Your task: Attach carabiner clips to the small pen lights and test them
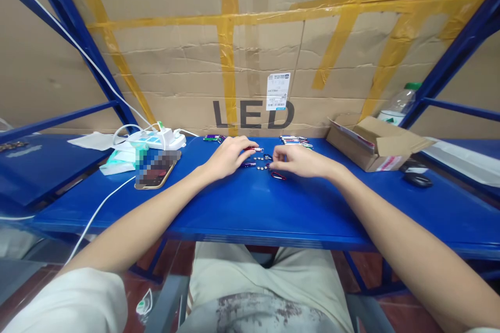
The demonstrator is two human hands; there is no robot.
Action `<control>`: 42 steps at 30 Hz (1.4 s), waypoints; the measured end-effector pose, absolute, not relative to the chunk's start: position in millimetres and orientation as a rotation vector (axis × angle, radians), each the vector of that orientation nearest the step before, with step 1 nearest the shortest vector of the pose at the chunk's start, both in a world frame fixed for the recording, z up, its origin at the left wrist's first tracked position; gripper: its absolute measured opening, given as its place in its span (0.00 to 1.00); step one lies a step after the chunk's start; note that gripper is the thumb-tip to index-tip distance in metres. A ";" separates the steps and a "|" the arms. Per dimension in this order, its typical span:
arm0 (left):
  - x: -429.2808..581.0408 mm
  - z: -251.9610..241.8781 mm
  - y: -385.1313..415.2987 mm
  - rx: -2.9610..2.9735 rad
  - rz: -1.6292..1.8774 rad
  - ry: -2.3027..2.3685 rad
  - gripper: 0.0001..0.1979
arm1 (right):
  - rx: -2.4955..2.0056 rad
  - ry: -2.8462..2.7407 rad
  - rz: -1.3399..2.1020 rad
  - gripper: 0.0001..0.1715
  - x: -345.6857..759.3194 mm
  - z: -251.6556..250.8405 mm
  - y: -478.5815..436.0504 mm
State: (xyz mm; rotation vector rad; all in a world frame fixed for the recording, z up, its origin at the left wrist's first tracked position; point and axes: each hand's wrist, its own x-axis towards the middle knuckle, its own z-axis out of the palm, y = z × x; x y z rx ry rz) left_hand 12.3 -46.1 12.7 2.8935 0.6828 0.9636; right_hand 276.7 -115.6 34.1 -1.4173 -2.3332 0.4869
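My left hand (228,157) rests on the blue table (250,208), its fingers over a small red and silver part (254,149). My right hand (299,160) lies just to the right, fingertips pinched near several small silver button cells (259,162). A red carabiner clip (278,176) lies under the right hand's edge. What the fingertips of either hand grip is too small to tell.
A phone (155,170) on a white cable lies at the left, beside a power strip (158,139) and tissue packs (121,162). Small pen-like items (295,140) lie at the back. An open cardboard box (375,144), a bottle (398,104) and a mouse (417,180) sit right.
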 end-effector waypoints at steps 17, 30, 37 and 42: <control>13.1 14.3 -50.1 2.868 0.952 0.759 0.15 | -1.314 -2.623 0.659 0.13 288.2 26.8 -115.4; 24.2 8.5 -48.2 2.091 0.988 0.593 0.25 | -1.088 -2.215 0.711 0.14 277.4 33.7 -117.5; 25.6 9.9 -50.6 1.971 0.849 0.581 0.30 | -1.091 -2.197 0.457 0.14 276.2 26.3 -112.3; 25.7 6.8 -49.4 1.978 0.844 0.601 0.32 | -1.075 -2.218 0.382 0.13 272.4 26.8 -114.1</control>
